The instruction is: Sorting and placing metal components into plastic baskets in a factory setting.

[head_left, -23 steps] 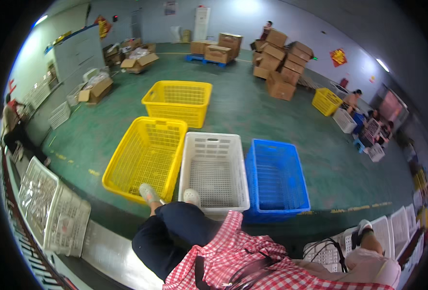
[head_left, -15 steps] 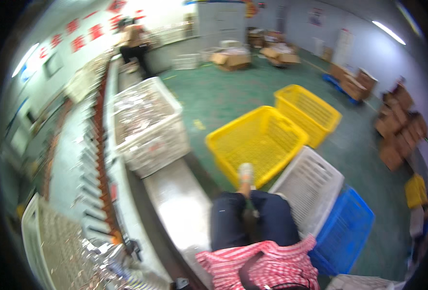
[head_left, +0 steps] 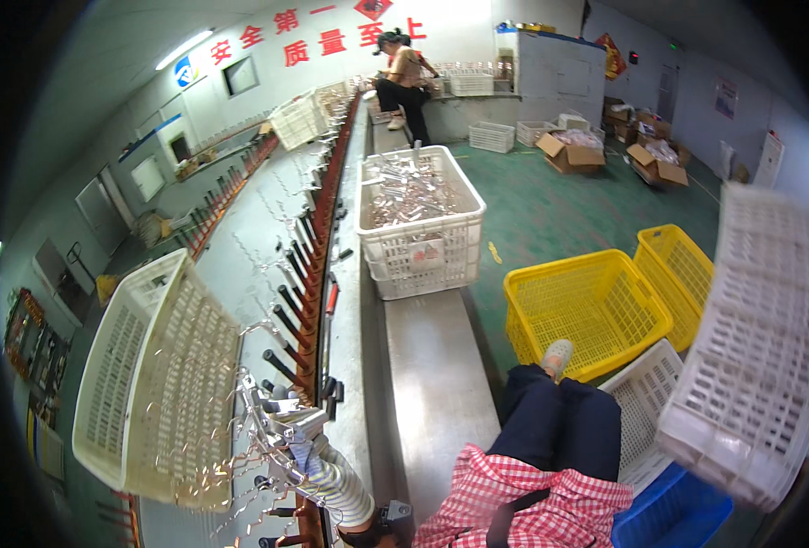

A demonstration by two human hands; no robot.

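Note:
My left hand [head_left: 302,437], at the end of a striped sleeve, is closed around a bunch of silver metal tube parts [head_left: 272,416] with thin, bent copper wires. The fingers are partly hidden by the metal. Beside it, a tilted white plastic crate [head_left: 153,393] stands on the bench, and copper wires trail across its side. My right hand cannot be made out. At the right edge a blurred white slotted crate [head_left: 742,338] is held up at a tilt. A pale blue patch shows at its edge, and what carries it is hidden.
Dark pegs [head_left: 296,315] line a rail along the bench [head_left: 276,228]. White crates full of metal parts [head_left: 418,247] sit on a steel ledge [head_left: 441,384]. Yellow crates [head_left: 587,310], a white crate and a blue crate [head_left: 674,511] surround my legs. A person [head_left: 404,82] sits farther back.
The view has turned left, so the bench and crates appear farther right. The blurred white slotted crate has come in at the right. My left hand stays at the metal parts.

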